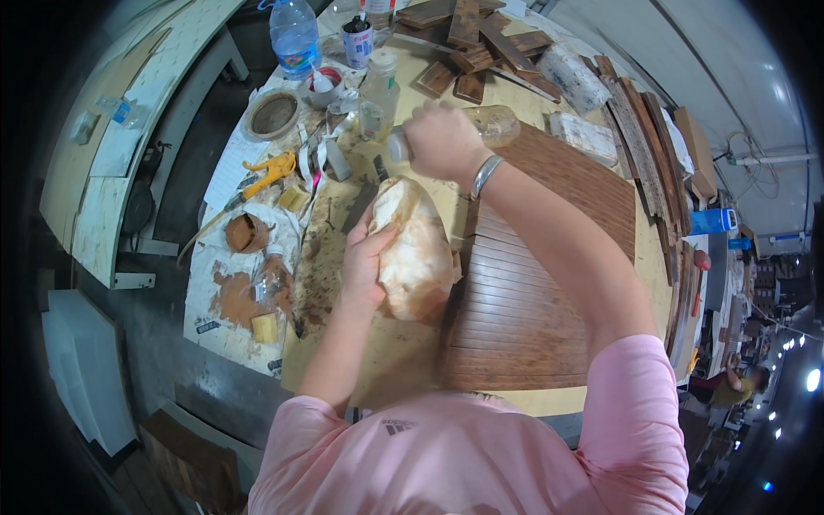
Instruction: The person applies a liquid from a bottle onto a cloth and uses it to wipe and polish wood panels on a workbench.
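My left hand (364, 264) grips a bunched white cloth (415, 257) with brown stains, its fingers pressed into the left side. Just above the cloth, my right hand (442, 142) is closed around a clear plastic bottle (496, 126). The bottle lies on its side in the air, whitish mouth end to the left and body out to the right. I cannot tell whether liquid is leaving it. To the right of the cloth rests a brown slatted wooden panel (541, 300), partly covered by my right forearm.
Wood blocks (463, 43) are piled at the back. A water bottle (294, 39), a glass jar (378, 90) and a tape roll (272, 114) stand back left. A yellow spray gun (270, 172), brown cup (246, 233) and sponge (265, 328) lie left. Long boards (639, 137) line the right.
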A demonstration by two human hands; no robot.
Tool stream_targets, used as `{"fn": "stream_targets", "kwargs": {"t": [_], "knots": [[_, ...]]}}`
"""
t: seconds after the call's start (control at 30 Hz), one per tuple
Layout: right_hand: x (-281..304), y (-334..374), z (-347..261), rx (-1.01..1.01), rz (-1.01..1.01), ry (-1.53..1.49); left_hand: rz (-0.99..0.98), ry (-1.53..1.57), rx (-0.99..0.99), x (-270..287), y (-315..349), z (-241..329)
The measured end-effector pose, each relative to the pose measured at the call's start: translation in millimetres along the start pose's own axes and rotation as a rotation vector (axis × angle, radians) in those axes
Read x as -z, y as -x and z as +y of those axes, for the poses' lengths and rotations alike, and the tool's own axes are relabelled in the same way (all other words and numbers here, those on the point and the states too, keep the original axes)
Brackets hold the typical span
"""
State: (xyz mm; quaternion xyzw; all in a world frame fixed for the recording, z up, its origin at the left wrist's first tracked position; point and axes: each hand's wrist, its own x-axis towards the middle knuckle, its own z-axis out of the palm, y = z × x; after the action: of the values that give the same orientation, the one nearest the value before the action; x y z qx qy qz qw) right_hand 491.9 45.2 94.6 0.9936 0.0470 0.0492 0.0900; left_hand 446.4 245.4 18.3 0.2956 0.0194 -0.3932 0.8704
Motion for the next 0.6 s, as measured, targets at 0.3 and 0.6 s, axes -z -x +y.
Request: {"fn": "stream_targets", "kwargs": {"t": [0.3, 0.6], "knots": [[-36.5, -5.6, 39.6, -0.734, 0.356, -1.332, -0.027, -0.212, 0.009, -1.8, 2.7, -6.4], [-41.1, 157.3, 89.6, -0.696, 0.278, -0.751, -0.632, -1.444, -0.217, -51.7, 5.8, -56.8]]}}
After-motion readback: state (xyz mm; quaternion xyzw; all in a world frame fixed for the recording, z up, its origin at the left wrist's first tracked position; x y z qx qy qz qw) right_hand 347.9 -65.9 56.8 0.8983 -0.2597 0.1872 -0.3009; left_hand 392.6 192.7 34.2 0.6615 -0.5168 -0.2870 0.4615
